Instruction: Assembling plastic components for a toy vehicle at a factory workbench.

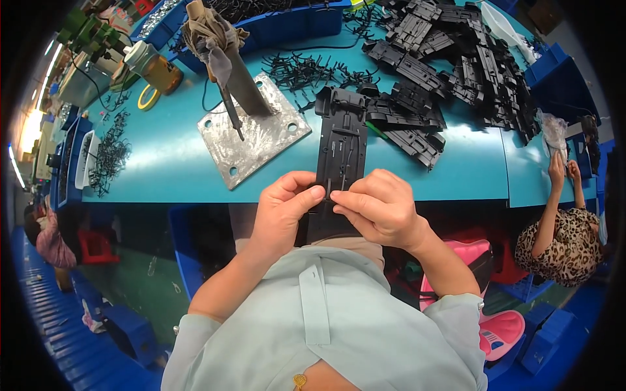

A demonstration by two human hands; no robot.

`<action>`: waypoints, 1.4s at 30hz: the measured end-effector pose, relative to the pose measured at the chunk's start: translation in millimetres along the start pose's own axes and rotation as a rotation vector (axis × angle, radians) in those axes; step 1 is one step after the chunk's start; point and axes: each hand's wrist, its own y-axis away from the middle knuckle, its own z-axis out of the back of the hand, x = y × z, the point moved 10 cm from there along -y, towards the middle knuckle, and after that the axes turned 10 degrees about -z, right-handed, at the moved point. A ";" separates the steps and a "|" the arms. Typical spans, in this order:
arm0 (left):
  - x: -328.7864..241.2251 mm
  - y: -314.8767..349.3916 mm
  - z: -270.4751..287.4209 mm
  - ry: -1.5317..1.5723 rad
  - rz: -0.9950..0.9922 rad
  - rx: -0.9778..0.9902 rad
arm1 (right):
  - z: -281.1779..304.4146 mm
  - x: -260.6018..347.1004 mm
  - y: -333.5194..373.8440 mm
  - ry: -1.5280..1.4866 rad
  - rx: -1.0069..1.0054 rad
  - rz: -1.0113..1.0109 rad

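Note:
A long black moulded plastic tray part [339,146] lies over the table's front edge, its near end between my hands. My left hand [283,207] is closed on the left side of that end, thumb and forefinger pinching at the edge. Opposite it, my right hand [385,207] is closed in a pinch over the plate's surface. A thin black piece [328,188] shows between the two thumbs; whether the right fingers grip it is hidden.
Behind the part, matching black parts [407,62] are heaped with small black pieces [300,70]. A steel base plate [254,140] carries a post with a hanging pointed tool. Left are a jar [156,68] and a tape roll [149,98]. A co-worker [559,241] sits at right.

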 end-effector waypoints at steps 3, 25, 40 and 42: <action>1.1 -3.6 3.8 0.009 -0.003 0.012 | -7.4 -2.9 -0.6 -0.024 0.024 -0.009; 11.9 -15.0 13.4 -0.087 -0.119 -0.067 | -28.4 -10.2 -2.6 -0.020 0.052 -0.157; -29.6 -17.9 20.0 -0.215 -0.273 -0.213 | 23.7 -65.2 28.7 -0.106 -0.380 -0.483; -21.8 -18.7 21.2 -0.121 -0.263 -0.213 | 38.3 -79.6 33.9 -0.072 -0.414 -0.500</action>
